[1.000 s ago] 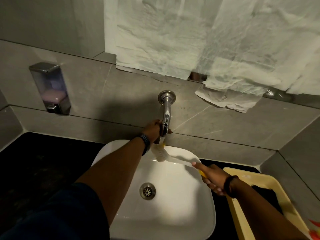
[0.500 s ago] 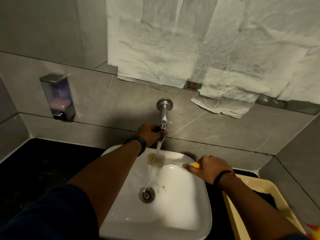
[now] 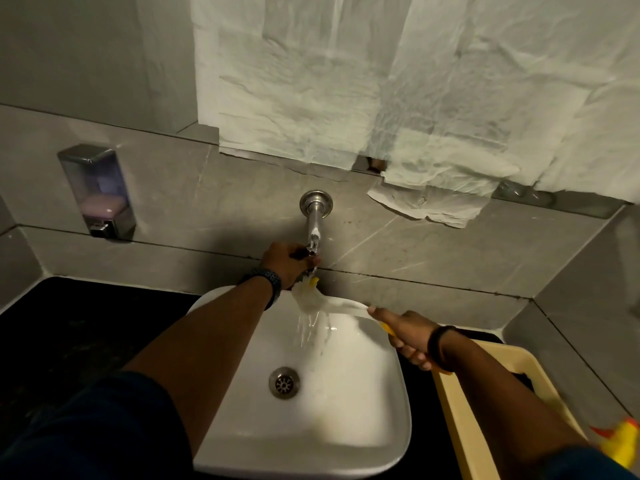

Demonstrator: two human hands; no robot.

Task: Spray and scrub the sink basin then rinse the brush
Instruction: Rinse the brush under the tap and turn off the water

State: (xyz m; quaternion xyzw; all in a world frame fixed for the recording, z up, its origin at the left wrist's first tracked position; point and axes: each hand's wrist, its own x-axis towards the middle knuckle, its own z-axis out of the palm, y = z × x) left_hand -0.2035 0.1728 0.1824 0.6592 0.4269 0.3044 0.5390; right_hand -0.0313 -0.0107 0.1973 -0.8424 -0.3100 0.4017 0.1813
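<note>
A white square sink basin (image 3: 356, 403) sits on a black counter, with a metal drain (image 3: 284, 382) in its middle. A chrome tap (image 3: 314, 223) juts from the grey tiled wall above it. My left hand (image 3: 285, 261) grips the tap's end. My right hand (image 3: 405, 332) holds the handle of a white and yellow brush (image 3: 311, 296), whose head is right under the spout. Water runs off the brush head into the basin.
A soap dispenser (image 3: 98, 192) hangs on the wall at left. White paper (image 3: 398, 84) covers the mirror above. A yellow plastic tub (image 3: 485, 410) stands to the right of the sink, with a yellow and orange object (image 3: 620, 441) at the far right edge.
The brush head has risen from low over the basin to right under the spout. My right hand slid back to the right along the handle. Water still runs.
</note>
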